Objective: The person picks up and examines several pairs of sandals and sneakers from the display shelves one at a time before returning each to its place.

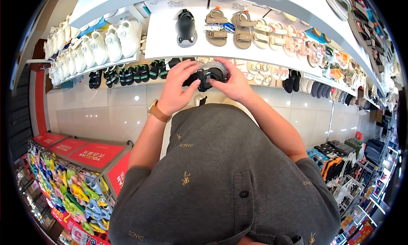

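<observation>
I see the left hand (179,84) and the right hand (236,84) both closed on a black sandal (205,78), one at each end. It is before the near edge of the white shelf (163,37), long axis roughly left to right; its toe direction I cannot tell.

A sandal (204,76) is between left hand (179,86) and right hand (236,84) (shelf (161,41) just beyond).

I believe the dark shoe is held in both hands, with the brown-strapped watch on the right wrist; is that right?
Not quite: the watch is on the left wrist, as the head view shows; both hands do hold the shoe.
</observation>
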The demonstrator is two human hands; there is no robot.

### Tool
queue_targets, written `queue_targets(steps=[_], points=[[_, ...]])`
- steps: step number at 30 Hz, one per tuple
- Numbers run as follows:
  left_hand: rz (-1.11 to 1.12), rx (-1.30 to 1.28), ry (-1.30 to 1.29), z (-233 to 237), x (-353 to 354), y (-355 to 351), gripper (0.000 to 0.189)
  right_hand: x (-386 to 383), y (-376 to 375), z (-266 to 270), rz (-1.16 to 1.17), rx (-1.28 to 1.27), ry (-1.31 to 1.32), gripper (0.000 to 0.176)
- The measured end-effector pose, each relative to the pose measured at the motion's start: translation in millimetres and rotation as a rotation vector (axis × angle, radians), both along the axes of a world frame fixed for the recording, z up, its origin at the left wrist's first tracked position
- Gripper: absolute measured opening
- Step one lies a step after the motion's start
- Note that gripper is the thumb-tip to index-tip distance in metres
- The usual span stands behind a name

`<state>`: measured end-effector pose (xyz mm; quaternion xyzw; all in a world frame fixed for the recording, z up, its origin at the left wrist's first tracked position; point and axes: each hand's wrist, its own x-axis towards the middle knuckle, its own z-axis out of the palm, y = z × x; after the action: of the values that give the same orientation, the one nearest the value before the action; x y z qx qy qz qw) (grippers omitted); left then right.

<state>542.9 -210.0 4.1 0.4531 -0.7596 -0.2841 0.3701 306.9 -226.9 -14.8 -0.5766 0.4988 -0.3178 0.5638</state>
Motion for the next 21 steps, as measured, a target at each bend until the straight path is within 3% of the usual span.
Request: queue_targets(steps=[2,6,11,14,15,21], points=[[-0.022,0.024,0.002,-2.0,-4.8,-0.9,0.041,2.9,4.2,3.1,-0.034,-0.001,-0.004,0.065],[0.006,0.267,0.243,-1.5,-7.4,0.1,0.026,4.1,5.8,-2.3,-0.120,0.008,0.090,0.053],[0.054,0.158,0.222,4.9,-14.4,9.1,0.015,2.3,2.9,-22.3,-0.190,-0.023,0.104,0.043],[0.001,0.052,0.194,24.4,-17.6,17.7,0.014,-1.8,-4.3,-10.1,-0.335,0.136,0.061,0.044],[-0.029,0.021,0.171,28.9,-17.8,19.8,0.015,-1.7,-7.1,-17.0,-0.387,0.196,-0.064,0.043],[-0.016,0.016,0.175,28.1,-16.7,22.7,0.016,-0.7,-6.6,-28.7,-0.337,0.118,0.013,0.047]])
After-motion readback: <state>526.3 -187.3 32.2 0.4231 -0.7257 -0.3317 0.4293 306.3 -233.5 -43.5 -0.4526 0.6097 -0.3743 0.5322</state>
